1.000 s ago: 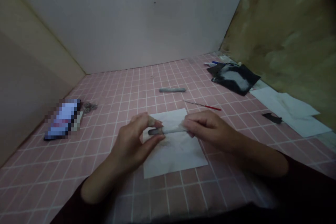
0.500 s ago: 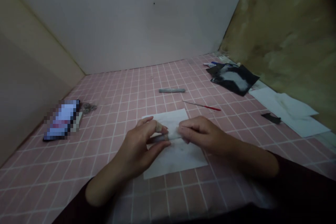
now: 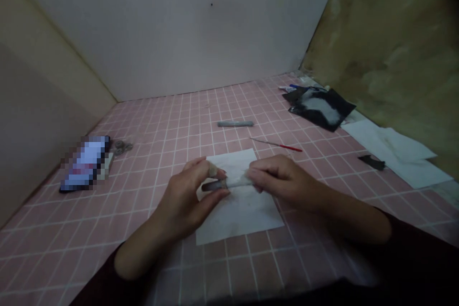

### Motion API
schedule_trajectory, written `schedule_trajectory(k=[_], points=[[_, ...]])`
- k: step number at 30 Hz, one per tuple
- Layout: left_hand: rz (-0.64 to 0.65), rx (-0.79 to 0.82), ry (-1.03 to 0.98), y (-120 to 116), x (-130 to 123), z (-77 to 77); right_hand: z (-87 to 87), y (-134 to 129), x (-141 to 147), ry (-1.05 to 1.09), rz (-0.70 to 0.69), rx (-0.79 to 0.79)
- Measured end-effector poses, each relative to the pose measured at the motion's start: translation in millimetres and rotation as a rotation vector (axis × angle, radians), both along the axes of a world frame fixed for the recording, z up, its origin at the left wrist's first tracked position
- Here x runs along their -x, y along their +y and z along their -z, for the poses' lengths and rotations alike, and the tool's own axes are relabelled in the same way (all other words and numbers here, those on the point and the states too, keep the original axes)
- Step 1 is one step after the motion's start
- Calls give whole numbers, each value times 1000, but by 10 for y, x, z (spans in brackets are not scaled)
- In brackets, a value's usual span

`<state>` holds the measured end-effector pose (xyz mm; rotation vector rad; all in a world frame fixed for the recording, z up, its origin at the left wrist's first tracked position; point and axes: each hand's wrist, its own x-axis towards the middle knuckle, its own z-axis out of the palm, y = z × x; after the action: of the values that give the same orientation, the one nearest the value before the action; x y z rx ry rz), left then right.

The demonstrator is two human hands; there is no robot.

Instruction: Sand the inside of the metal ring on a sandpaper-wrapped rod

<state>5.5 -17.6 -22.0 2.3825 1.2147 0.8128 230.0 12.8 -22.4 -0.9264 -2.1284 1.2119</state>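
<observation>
A slim stick [image 3: 212, 185], dark grey at its left end and whitish to the right, lies across between my hands. My left hand [image 3: 193, 189] pinches a small brownish band on the stick between thumb and index finger. That index finger has a pale wrap [image 3: 213, 170] around it. My right hand [image 3: 274, 176] is closed around the stick's whitish right part, whose end its fingers hide. Under both hands, a smudged white sheet of paper [image 3: 236, 220] lies on the pink checked tablecloth. What the band is, I cannot make out.
Beyond the paper lie a grey stick [image 3: 235, 124] and a thin tool with a red handle [image 3: 290, 148]. Black sheets with white dust [image 3: 319, 107], white papers [image 3: 405, 158] and a dark scrap [image 3: 373, 161] are at right. A phone [image 3: 86, 162] stands left, beside small grey rings [image 3: 122, 147].
My right hand has shifted slightly right and up, and more of the stick shows between the hands. The left hand has moved slightly left, still pinching the band.
</observation>
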Motion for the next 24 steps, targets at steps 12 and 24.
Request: schedule_trajectory(k=[12,24], points=[[114,378,-172,23,7,-36,72,-65,14,-95,-105,-241],[87,611,-320,3,-32,-23,31,-85,2,-55,-135,-243]])
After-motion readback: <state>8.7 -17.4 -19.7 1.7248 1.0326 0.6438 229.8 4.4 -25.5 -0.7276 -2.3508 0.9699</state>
